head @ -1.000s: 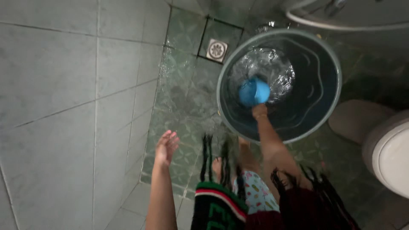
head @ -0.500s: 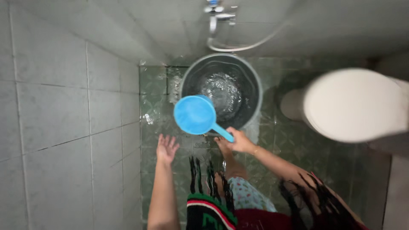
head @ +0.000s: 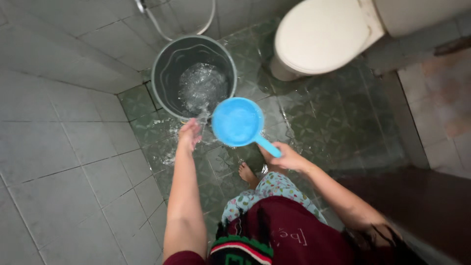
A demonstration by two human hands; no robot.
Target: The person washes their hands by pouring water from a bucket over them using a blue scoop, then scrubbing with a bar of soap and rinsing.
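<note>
A small tiled washroom seen from above: pale grey wall tiles fill the left, a wet green patterned floor (head: pixel 324 113) runs through the middle, and a white toilet (head: pixel 321 37) with its lid down sits far right. In the far corner stands a grey bucket (head: pixel 164 73) partly filled with rippling water, set under a hose (head: pixel 208 19) that loops down the wall, presumably so it can be filled there. The right hand (head: pixel 287 158) is closed around the handle of a blue dipper (head: pixel 237 121), gripping near the handle's end so the bowl reaches out, level and mouth up, over the floor just near of the bucket's rim. The left hand (head: pixel 189 133) holds nothing; its fingers are loosely open beside the dipper's left edge, close to the bucket, with water splashing around it, as if held out to be wetted. A bare foot (head: pixel 247 174) stands on the wet tiles below the dipper.
</note>
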